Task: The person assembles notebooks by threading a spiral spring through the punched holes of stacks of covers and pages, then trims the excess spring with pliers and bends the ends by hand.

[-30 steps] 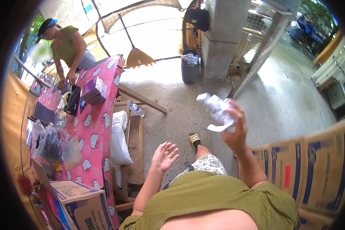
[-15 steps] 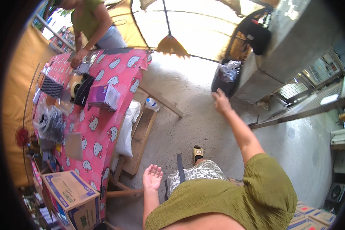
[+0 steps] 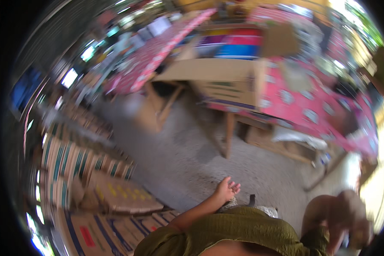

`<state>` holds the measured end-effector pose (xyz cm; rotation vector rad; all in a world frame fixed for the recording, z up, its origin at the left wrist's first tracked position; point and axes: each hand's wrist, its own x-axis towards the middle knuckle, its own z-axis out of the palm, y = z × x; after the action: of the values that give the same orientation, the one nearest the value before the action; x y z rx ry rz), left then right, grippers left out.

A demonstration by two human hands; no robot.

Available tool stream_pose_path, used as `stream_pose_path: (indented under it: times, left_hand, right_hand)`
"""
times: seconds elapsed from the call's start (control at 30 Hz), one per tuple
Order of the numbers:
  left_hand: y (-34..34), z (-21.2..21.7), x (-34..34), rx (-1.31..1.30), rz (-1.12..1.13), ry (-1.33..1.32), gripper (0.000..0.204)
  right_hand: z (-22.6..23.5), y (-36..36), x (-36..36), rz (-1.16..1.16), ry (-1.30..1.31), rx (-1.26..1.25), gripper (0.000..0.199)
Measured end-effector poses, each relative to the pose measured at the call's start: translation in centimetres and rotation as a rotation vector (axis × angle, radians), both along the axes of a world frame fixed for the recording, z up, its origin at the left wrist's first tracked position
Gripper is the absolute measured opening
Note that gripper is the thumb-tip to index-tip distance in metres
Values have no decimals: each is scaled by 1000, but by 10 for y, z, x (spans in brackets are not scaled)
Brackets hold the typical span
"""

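Near the lower middle, my left hand (image 3: 228, 189) hangs over the grey floor in front of my body. Its fingers are apart and nothing is in them. My right hand (image 3: 350, 209) is at the lower right, badly smeared by motion, so its fingers cannot be made out. Ahead, an open cardboard box (image 3: 230, 87) stands at the near corner of a pink patterned table (image 3: 286, 97). Inside the box are flat packs (image 3: 239, 45) in red, blue, purple and yellow. Neither hand touches the box or the table.
Flat cardboard cartons (image 3: 115, 232) lie at the lower left, beside a striped cardboard stack (image 3: 74, 158). A second pink-covered table (image 3: 158, 51) runs along the far left. White sacks (image 3: 301, 137) and a bottle (image 3: 324, 158) are under the near table. A person (image 3: 382, 72) is at the right edge.
My view has swung left, so the table and box now lie ahead and the cartons at lower left show more. My right arm, stretched forward before, is now drawn back near my body.
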<state>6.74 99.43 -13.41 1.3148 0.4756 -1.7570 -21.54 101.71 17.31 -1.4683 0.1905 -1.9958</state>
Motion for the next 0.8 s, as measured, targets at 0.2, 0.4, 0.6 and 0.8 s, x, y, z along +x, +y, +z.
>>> stream_pose_path:
  times: [0.2,0.4,0.6,0.8]
  left_hand:
    - [57,19,144,-14,459,-129,38]
    - [115,-53,256,-117,735,-114,33]
    - [84,-34,292,223,932,247,65]
    - [15,-33,387,7,916,82,41]
  right_hand:
    - [70,-45,194,600,-435,-844,34]
    - [69,-79,280,839,103,-666,30]
    - [74,-139,410,892,-370,-966,31]
    - [41,-216,477,1235,-410,-1151,40]
